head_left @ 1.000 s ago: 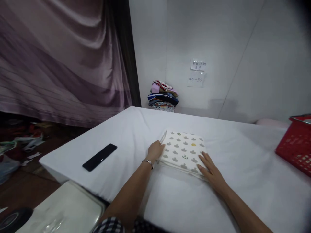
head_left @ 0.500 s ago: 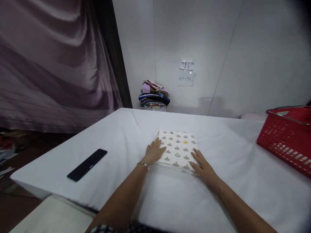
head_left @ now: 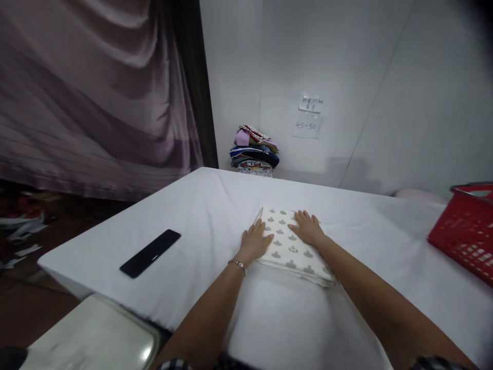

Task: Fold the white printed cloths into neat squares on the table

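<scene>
A folded white cloth with small grey and yellow figures (head_left: 289, 250) lies on the white-covered table (head_left: 215, 216). My left hand (head_left: 256, 241), with a thin bracelet at the wrist, rests flat on the cloth's left edge, fingers stretched out. My right hand (head_left: 306, 227) lies palm down on the far part of the cloth, fingers spread. Neither hand grips anything.
A black phone (head_left: 150, 253) lies on the table to the left. A red plastic basket (head_left: 464, 234) stands at the right edge. A stack of folded clothes (head_left: 254, 150) sits by the back wall under paper notes (head_left: 308, 115). A purple curtain (head_left: 96, 92) hangs at left. A pale chair seat (head_left: 92, 339) is below left.
My right hand has slid from the cloth's near right corner up to its far part. My left hand has flattened on the left edge. The view swung slightly.
</scene>
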Available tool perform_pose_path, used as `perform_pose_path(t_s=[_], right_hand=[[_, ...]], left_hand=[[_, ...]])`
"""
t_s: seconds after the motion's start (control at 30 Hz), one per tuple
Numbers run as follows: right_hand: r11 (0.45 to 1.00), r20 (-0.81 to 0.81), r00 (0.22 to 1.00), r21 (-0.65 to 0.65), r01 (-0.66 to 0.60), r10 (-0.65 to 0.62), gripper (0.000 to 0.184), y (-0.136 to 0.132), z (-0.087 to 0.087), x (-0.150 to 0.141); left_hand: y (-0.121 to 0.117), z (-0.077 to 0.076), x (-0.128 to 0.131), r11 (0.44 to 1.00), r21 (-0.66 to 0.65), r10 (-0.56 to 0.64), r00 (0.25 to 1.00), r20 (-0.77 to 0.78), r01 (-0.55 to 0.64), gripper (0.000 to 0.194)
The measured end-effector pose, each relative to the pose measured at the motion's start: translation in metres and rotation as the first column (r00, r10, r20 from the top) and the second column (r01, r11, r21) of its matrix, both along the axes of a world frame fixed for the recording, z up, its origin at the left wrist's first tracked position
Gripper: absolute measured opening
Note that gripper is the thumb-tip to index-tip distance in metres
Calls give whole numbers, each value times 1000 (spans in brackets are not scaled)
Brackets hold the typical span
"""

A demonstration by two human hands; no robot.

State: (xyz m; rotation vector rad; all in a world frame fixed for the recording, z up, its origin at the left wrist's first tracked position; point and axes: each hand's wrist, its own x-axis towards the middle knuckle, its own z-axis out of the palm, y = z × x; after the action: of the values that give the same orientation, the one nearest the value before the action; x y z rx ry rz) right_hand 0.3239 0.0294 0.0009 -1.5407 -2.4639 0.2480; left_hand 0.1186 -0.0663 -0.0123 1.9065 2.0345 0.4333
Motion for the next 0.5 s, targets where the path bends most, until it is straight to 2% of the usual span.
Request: perform_pose_path(t_s=[0.1,0.17,0.3,0.4,0.5], right_hand=[[999,88,996,-45,25,-21,71,12,-17,-2],[999,110,994,-46,20,-15,70,15,-20,1],[996,166,986,-82,39,-25,68,17,-8,-8],[997,134,989,-48,-59,65,62,22,0,-33],[988,68,987,-61,-144,148,55,32,1,-63]], left_hand=[[0,-5,-1,1000,22,4,1000,29,-4,60],[0,-7,-2,999,40,21,998,52,-23,60],[-1,-6,-1,988,94,106,983,150,-121,51],[-3,-4,-1,962,172,176,962,208,-213,36],[-5,-3,-1,917,240,270,938,217,-319,24]])
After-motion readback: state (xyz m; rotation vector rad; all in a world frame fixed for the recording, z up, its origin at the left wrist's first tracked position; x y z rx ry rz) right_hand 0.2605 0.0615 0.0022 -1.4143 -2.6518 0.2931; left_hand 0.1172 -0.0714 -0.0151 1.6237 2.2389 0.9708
